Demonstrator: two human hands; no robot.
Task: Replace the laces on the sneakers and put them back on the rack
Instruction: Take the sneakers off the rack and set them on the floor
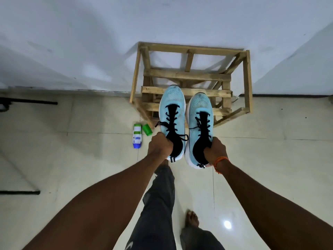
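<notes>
Head view: the left hand (160,146) grips one light-blue mesh sneaker (172,105) and the right hand (215,150) grips its twin sneaker (200,114), fingers curled inside the heel collars. Both sneakers hang over the floor, toes at 12 o'clock toward the slatted wooden rack (191,76). The black laces (173,117) look threaded, ends loose, so racking remains. A white-and-blue bottle (137,136) and a green cap (147,129) lie at 9 o'clock by the rack's leg. The tiled floor (270,159) at 3 o'clock gives room.

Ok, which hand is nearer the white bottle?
Left. The left hand, gripping the left sneaker, is just right of the bottle; the right hand holds the right sneaker farther off.
</notes>
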